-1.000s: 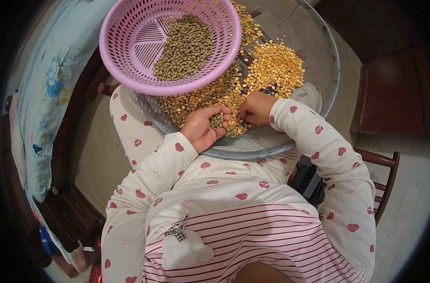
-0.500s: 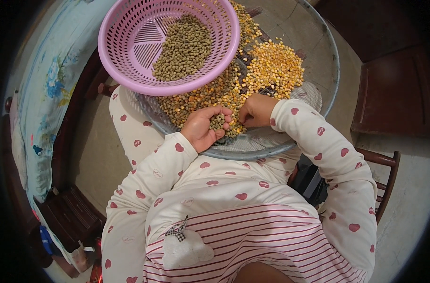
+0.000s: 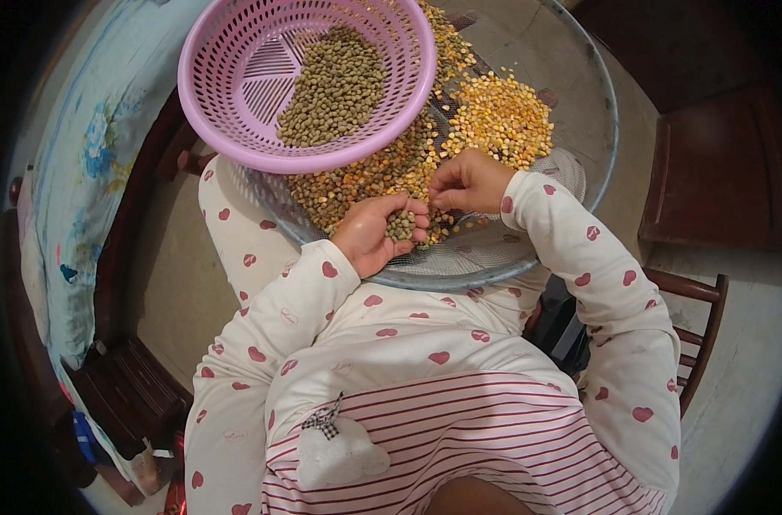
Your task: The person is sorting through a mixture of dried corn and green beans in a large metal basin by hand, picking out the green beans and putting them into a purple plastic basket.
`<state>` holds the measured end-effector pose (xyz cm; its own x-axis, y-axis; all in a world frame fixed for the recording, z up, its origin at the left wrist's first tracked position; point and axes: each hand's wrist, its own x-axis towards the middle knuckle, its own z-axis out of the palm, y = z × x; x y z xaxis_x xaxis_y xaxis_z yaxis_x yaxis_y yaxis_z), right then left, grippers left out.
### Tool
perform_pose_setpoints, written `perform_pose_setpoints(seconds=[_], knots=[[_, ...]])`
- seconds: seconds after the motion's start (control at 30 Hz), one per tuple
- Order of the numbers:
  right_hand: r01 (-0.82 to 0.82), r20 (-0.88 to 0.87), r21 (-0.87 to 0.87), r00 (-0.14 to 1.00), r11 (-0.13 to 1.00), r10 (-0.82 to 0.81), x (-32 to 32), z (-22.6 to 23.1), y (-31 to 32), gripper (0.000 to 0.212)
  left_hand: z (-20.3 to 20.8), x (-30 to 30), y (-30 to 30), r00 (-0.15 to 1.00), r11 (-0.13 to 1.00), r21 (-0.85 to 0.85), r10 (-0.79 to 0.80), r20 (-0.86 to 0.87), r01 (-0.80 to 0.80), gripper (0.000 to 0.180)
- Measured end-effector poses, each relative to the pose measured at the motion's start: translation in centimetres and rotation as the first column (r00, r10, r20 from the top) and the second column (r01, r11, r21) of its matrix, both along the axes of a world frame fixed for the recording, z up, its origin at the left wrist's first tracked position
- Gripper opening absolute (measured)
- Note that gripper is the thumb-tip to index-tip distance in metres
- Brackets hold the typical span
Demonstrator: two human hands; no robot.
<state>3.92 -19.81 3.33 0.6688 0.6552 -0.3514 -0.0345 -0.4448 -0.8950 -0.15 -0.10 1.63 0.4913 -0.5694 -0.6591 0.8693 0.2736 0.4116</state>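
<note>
Your left hand (image 3: 375, 233) cups smooth oval beans (image 3: 400, 226) in curled fingers | your right hand (image 3: 470, 182) pinches just beside them, contents unclear | beyond right fingers: glossy corn kernels (image 3: 498, 124) on fine mesh (image 3: 494, 251)

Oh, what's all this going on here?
A seated person's left hand cups a handful of small greenish-brown beans. Close beside it, the right hand has its fingers pinched together; whether they hold anything is too small to tell. Both hands are over a round, grey-rimmed mesh sieve bearing a pile of yellow corn kernels and a mixed heap of beans and kernels. A pink perforated plastic basket holds more greenish-brown beans.
</note>
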Motion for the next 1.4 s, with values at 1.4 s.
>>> perform_pose_setpoints(seconds=[1.4], knots=[[-0.079, 0.341, -0.472, 0.902, 0.878, 0.264, 2.3, -0.5, -1.6, 0.012, -1.1, 0.2, 0.5, 0.99, 0.989, -0.102, 0.1, -0.104, -0.11, 0.015]])
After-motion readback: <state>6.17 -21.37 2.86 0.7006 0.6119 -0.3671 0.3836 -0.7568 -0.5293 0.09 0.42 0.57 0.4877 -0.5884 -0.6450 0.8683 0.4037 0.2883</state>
